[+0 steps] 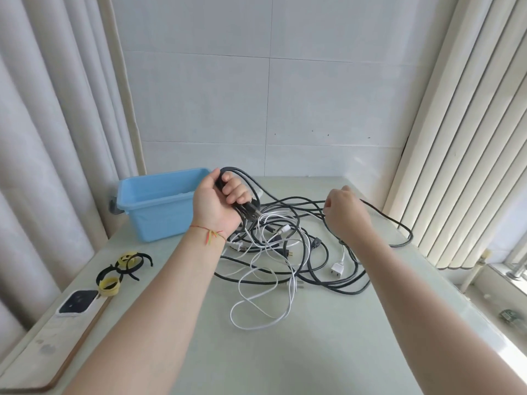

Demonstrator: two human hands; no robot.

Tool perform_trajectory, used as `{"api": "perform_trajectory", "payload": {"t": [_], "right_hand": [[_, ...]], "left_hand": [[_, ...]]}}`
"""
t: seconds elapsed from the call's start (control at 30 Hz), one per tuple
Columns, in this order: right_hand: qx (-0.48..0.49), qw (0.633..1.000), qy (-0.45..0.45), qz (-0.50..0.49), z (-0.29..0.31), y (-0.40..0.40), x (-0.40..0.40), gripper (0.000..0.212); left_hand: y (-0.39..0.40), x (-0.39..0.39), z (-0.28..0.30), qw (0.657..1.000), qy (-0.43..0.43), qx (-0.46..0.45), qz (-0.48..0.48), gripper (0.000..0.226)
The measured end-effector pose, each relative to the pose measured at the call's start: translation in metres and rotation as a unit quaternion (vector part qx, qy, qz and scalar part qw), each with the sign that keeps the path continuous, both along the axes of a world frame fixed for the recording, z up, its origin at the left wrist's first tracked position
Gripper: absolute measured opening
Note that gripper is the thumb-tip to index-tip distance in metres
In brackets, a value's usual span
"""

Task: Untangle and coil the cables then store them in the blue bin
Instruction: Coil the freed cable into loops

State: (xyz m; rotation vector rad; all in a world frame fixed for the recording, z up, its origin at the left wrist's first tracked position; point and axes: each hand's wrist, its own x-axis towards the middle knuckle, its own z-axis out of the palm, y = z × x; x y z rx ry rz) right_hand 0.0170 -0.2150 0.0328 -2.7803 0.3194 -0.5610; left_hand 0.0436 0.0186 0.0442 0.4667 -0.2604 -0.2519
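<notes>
The pale table [328, 352] carries all items in view. At its far left corner stands the blue bin [159, 208], open at the top; no cable lies inside it as far as the visible interior shows.

Centre of the table: a tangled heap of black cables [322, 269] and white cables [256, 306], loops overlapping, with 1 white plug [336, 268] lying at the right side of the heap. 1 white loop extends toward the near edge.

The left hand [219, 201] is raised just beside the bin's right end, fingers curled tight round a bundle of black cable loops [242, 178], which arch over the hand and run down into the heap. A red thread bracelet [209, 232] sits on that wrist.

The right hand [346, 212] is above the heap's right side, fingers pinched on a single black strand [399, 223] that runs on to the right, loops near the table's right edge and returns.

Left edge of the table: several black and yellow cable ties [122, 270], curled, lying together. Just nearer lies a white phone [77, 302].
</notes>
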Motion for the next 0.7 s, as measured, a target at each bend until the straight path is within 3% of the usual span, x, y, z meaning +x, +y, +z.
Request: {"api": "perform_trajectory", "payload": {"t": [0.1,0.2,0.3,0.4,0.47,0.53,0.67,0.7], "right_hand": [[-0.069,0.987,0.095,0.112,0.007,0.013,-0.006,0.014],[-0.073,0.951,0.162,0.253,0.015,0.025,-0.017,0.013],[-0.005,0.924,0.170,0.342,0.028,0.033,-0.030,0.012],[0.111,0.898,0.181,0.384,0.032,0.034,-0.031,0.012],[0.175,0.884,0.169,0.400,0.029,0.035,-0.027,0.016],[0.217,0.892,0.124,0.378,0.027,0.036,-0.025,0.022],[0.231,0.921,0.010,0.315,0.020,0.038,-0.019,0.013],[0.239,0.921,-0.005,0.308,0.019,0.037,-0.020,0.025]], "left_hand": [[-0.002,0.003,0.002,0.996,-0.026,0.079,0.011,0.038],[-0.006,0.005,0.002,0.973,-0.052,0.225,0.024,0.039],[-0.011,0.000,-0.001,0.918,-0.082,0.388,0.017,0.040],[-0.016,-0.013,-0.003,0.865,-0.115,0.486,-0.050,0.041],[-0.020,-0.020,-0.003,0.850,-0.128,0.500,-0.106,0.043],[-0.023,-0.021,-0.005,0.866,-0.101,0.464,-0.156,0.041],[-0.027,-0.021,-0.010,0.887,-0.041,0.410,-0.207,0.049],[-0.027,-0.023,-0.011,0.886,-0.045,0.405,-0.220,0.051]]}}
